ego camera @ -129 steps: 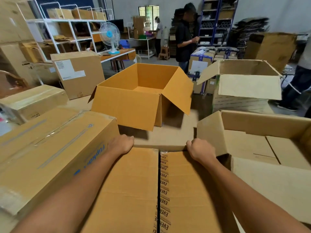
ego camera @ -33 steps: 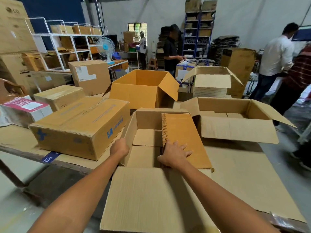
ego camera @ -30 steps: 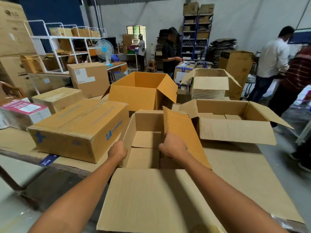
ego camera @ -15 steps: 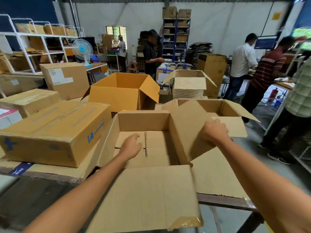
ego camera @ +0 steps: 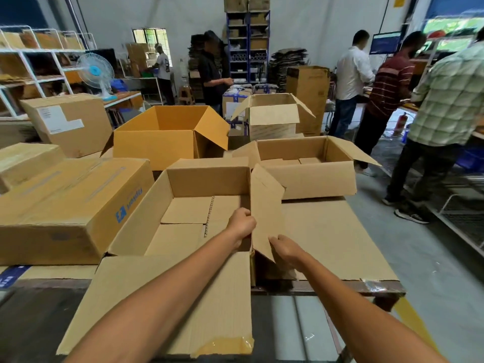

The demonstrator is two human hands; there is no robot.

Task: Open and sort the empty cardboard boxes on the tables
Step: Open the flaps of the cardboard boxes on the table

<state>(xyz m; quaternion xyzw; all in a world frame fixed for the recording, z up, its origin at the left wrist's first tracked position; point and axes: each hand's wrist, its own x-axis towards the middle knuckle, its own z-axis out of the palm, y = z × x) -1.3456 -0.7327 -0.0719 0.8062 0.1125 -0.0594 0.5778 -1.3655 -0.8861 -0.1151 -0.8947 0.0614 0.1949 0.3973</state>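
An open, empty brown box (ego camera: 183, 213) sits in front of me on the table, its near flap hanging over the table edge. My left hand (ego camera: 242, 222) grips the box's right wall from inside, fingers curled over the rim. My right hand (ego camera: 284, 248) holds the lower edge of the right flap (ego camera: 265, 205), which stands bent outward. A closed taped box with blue print (ego camera: 68, 203) lies to the left. Behind are an open orange box (ego camera: 167, 137) and an open brown box (ego camera: 306, 166).
A cardboard sheet (ego camera: 335, 237) covers the table on the right. More closed boxes (ego camera: 65, 121) stand at the left, and another open box (ego camera: 272, 116) farther back. Several people (ego camera: 445, 106) stand in the aisle at the right. Shelves and a fan (ego camera: 95, 72) are behind.
The box went from shut to open. My left hand moved from the box floor to the right wall's rim. My right hand slid down the right flap toward me.
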